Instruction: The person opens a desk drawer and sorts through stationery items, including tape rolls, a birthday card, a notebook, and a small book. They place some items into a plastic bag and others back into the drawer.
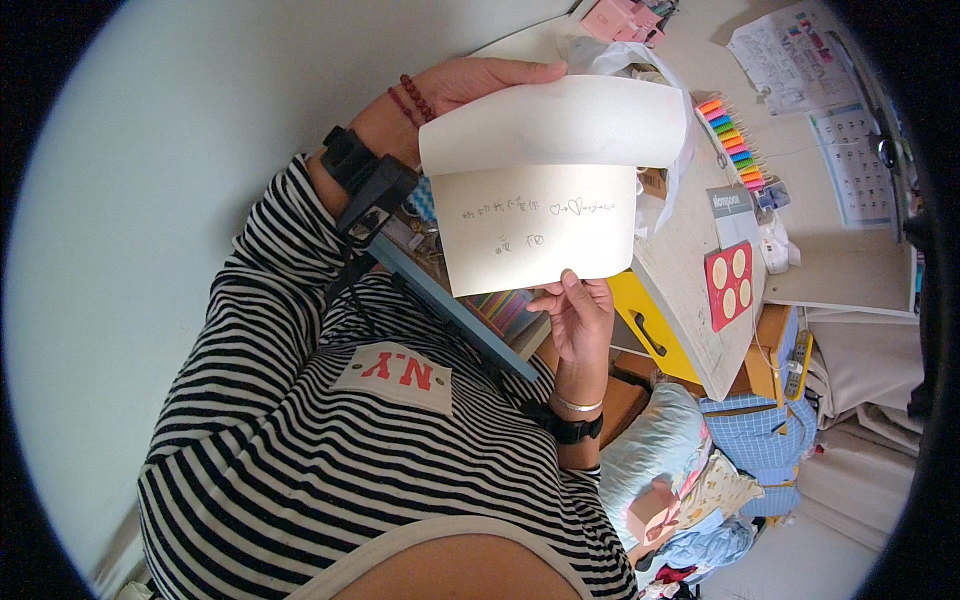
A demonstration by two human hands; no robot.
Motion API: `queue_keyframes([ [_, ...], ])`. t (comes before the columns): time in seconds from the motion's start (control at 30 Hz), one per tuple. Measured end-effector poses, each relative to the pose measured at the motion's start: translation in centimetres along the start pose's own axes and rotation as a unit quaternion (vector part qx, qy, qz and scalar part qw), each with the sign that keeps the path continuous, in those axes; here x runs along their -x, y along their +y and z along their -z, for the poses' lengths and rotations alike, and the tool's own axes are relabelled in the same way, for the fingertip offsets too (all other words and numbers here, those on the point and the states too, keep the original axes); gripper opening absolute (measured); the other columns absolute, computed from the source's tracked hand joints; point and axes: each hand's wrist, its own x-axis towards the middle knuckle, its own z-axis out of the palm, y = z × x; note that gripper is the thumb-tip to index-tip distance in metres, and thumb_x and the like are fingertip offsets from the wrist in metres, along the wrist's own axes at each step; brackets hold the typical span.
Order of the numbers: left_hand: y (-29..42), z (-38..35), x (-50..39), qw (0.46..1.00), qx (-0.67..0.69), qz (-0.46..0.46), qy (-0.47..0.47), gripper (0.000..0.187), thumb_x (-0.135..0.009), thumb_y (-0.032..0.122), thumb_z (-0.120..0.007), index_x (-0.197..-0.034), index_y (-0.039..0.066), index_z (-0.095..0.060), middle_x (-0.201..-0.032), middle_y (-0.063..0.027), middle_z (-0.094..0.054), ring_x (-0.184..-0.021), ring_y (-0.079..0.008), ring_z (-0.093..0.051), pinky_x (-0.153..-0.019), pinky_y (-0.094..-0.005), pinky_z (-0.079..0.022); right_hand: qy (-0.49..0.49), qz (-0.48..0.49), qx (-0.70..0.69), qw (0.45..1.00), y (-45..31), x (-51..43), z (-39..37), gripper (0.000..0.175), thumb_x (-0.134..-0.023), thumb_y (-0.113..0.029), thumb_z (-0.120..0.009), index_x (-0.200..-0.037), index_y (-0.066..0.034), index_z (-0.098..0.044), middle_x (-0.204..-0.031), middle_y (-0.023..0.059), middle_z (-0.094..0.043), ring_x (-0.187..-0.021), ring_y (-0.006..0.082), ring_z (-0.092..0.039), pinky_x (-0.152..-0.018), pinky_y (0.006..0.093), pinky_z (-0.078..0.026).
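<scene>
My left hand (480, 81) holds the top edge of a small white paper pad (540, 232), its thumb along the upper rim. The pad's upper leaf (555, 120) curls up and over. On the lower page are pencil-like handwriting and a row of small hearts joined by arrows. My right hand (581, 315) pinches the bottom edge between thumb and fingers. Below the pad, a pulled-out drawer with a blue front (450, 307) shows colourful striped items (499, 309) inside; the pad hides part of its contents.
On the white desk (675, 277) are a plastic bag (664, 199), a row of colourful pens or clips (731, 142), a grey notepad (733, 214) and a red card with round stickers (727, 286). A yellow drawer front (649, 326) faces me. Pillows (652, 435) and clothes (705, 544) lie lower right.
</scene>
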Motion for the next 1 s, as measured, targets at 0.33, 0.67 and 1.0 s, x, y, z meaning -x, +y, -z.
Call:
queue_keyframes([
  [0.33,0.2,-0.8,0.2,1.0,0.007,0.011,-0.011,0.043,-0.096,0.036,-0.056,-0.12,0.0,-0.059,-0.099,-0.0112,-0.069,-0.077,-0.0122,-0.07,-0.062,-0.024,-0.06,0.017,-0.002,0.01,1.0,0.0,0.2,0.2,0.024,-0.097,-0.006,-0.049,-0.115,0.009,-0.055,-0.102,0.0237,-0.065,-0.089,0.029,-0.07,-0.067,0.0365,-0.064],
  [0.67,0.3,-1.3,0.4,0.999,0.03,0.015,-0.027,0.044,-0.097,0.036,-0.055,-0.119,-0.002,-0.059,-0.096,-0.0135,-0.069,-0.074,-0.0141,-0.07,-0.06,-0.0245,-0.06,0.015,-0.001,0.012,1.0,-0.1,0.3,0.1,0.023,-0.097,-0.006,-0.049,-0.114,0.0091,-0.055,-0.102,0.0231,-0.065,-0.088,0.0287,-0.07,-0.068,0.0367,-0.064],
  [1.0,-0.5,-0.9,-0.6,0.975,-0.198,-0.015,-0.099,0.037,-0.096,0.026,-0.056,-0.123,0.0,-0.058,-0.135,-0.0136,-0.052,-0.117,-0.0167,-0.053,-0.099,-0.0326,-0.046,0.02,0.006,0.003,1.0,0.0,0.3,0.2,0.024,-0.098,-0.007,-0.047,-0.115,0.0092,-0.054,-0.103,0.0227,-0.065,-0.085,0.0285,-0.07,-0.068,0.0373,-0.064],
])
